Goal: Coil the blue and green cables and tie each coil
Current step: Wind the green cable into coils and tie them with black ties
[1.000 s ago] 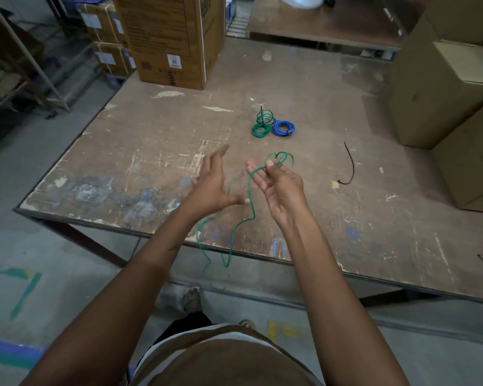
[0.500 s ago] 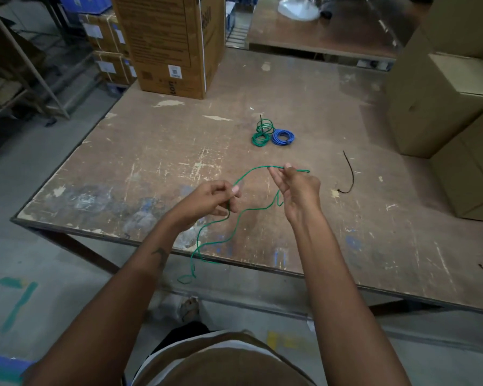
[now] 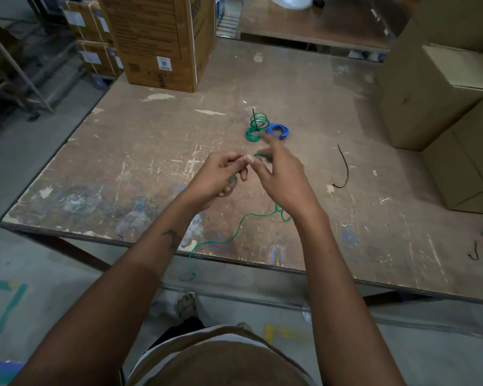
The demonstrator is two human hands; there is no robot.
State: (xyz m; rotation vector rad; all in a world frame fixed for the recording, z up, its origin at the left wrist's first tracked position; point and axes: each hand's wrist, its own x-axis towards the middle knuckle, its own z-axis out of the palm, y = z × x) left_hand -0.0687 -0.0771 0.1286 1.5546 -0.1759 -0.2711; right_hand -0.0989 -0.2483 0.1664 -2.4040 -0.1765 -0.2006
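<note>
A loose green cable (image 3: 236,232) runs from between my hands down over the table's front edge, where its free end dangles. My left hand (image 3: 221,178) pinches the cable near its upper end between thumb and fingers. My right hand (image 3: 282,176) sits right beside it with its fingers spread and blurred, touching the cable's small loop; I cannot see a firm grip. Farther back on the table lie a coiled green cable (image 3: 255,126) and a coiled blue cable (image 3: 278,130), side by side.
A black tie (image 3: 343,169) lies on the worn wooden table (image 3: 123,162) to the right of my hands, another black tie (image 3: 474,252) near the right edge. A tall cardboard box (image 3: 156,37) stands at the back left, stacked boxes (image 3: 441,101) on the right.
My hands have come together over the table's middle. The stretch of green cable between them has closed into a small loop, and my right fingers have spread apart. The dangling end has shifted right.
</note>
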